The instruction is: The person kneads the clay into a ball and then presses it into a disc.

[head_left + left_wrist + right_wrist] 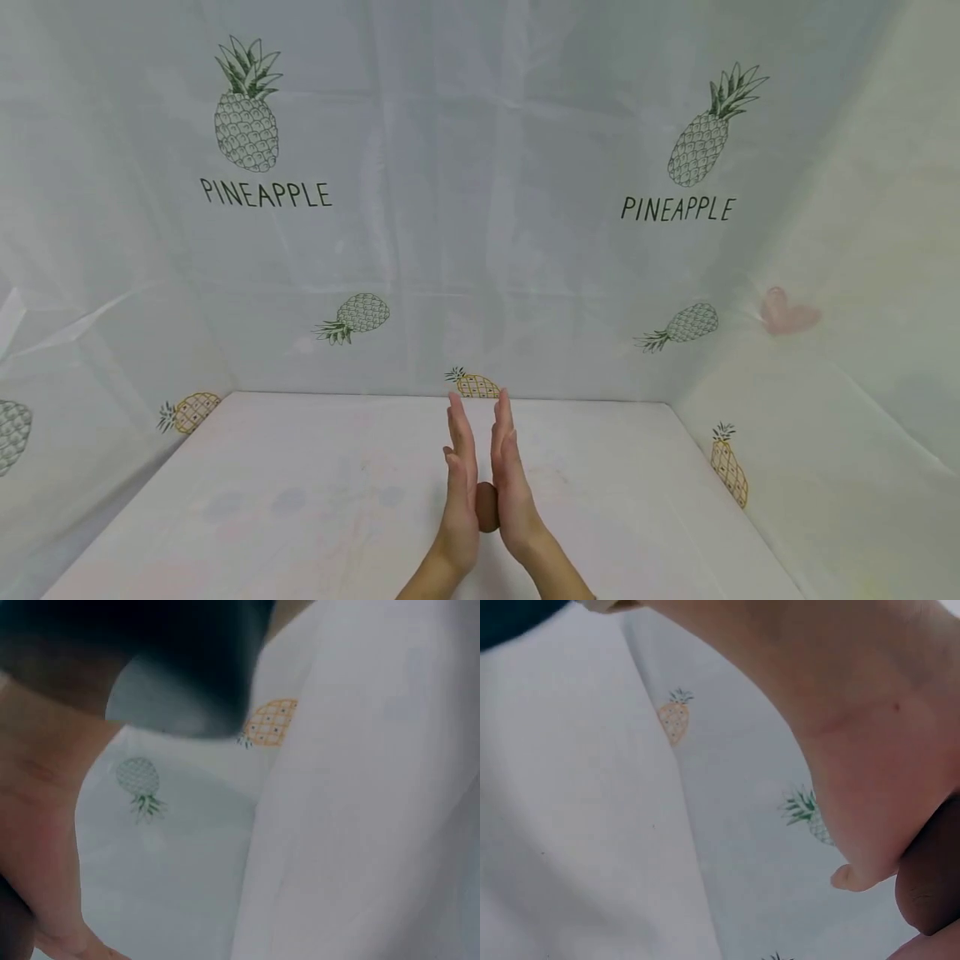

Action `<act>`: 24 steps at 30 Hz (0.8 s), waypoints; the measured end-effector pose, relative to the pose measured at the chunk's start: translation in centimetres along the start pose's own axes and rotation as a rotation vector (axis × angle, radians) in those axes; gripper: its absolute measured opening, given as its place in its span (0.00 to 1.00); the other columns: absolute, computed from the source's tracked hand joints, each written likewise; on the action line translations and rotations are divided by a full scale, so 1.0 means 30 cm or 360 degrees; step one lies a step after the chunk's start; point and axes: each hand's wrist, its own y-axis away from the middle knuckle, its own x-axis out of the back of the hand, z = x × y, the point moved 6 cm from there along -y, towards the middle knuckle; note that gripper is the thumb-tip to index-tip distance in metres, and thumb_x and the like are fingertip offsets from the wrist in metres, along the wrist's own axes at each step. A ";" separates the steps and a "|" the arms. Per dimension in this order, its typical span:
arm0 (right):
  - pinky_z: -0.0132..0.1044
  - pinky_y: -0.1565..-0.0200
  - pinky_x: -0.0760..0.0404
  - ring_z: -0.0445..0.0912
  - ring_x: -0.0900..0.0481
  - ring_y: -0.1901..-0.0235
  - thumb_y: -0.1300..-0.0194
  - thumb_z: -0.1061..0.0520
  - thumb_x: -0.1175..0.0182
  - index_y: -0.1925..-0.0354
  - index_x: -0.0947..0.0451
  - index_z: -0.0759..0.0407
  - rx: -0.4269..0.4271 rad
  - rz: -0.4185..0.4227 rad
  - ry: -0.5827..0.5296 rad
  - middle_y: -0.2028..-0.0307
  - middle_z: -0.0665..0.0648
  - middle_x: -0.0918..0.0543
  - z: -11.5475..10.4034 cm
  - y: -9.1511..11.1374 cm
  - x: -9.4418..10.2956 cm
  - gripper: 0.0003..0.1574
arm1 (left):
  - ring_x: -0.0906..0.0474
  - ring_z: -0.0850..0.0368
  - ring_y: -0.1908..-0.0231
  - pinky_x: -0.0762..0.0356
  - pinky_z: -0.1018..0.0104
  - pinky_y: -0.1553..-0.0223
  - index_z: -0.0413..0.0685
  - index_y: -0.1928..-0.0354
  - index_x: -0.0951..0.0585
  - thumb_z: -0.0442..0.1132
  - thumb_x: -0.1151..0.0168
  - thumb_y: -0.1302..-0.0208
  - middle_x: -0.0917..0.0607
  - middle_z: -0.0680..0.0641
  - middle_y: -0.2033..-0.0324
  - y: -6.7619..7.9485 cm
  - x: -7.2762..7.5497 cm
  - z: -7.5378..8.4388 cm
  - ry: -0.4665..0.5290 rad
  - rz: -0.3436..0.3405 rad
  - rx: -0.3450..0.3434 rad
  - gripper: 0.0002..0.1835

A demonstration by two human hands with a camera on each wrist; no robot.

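Note:
A brown, smooth, rounded lump like modelling clay sits between two upright palms in the head view. My left hand presses it from the left and my right hand from the right. The fingers of both hands are straight and point away from me, with a gap between the two sets of fingertips. In the right wrist view the lump lies against the base of the palm. At the lower left corner of the left wrist view, only a dark part of it shows beside the left hand.
The hands are above a white table with faint pink and blue stains. A pale sheet printed with pineapples hangs behind the table and along both sides. Dark, blurred gear fills the top of the left wrist view.

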 end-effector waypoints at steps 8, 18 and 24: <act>0.68 0.24 0.80 0.53 0.80 0.17 0.15 0.35 0.86 0.17 0.76 0.25 -0.0066 -0.0049 -0.0094 0.16 0.40 0.78 0.017 -0.005 0.002 0.35 | 0.87 0.64 0.20 1.00 0.40 0.30 0.70 0.16 0.74 0.61 0.92 0.19 0.78 0.66 0.17 0.005 -0.006 0.022 -0.0038 0.0009 -0.0079 0.33; 0.70 0.25 0.80 0.50 0.80 0.17 0.15 0.33 0.84 0.18 0.73 0.17 -0.0121 0.0017 -0.0074 0.17 0.35 0.76 0.029 -0.001 -0.023 0.33 | 0.89 0.62 0.20 0.98 0.36 0.30 0.74 0.17 0.73 0.60 0.94 0.19 0.78 0.66 0.18 -0.002 0.030 0.006 -0.0087 0.0116 -0.0010 0.32; 0.70 0.25 0.78 0.48 0.80 0.17 0.15 0.33 0.83 0.18 0.72 0.17 -0.0124 0.0086 0.0001 0.17 0.34 0.74 0.023 0.007 -0.023 0.33 | 0.92 0.59 0.21 0.95 0.30 0.31 0.86 0.19 0.72 0.68 0.91 0.22 0.79 0.69 0.20 -0.003 0.039 -0.024 -0.0026 0.0140 0.0124 0.32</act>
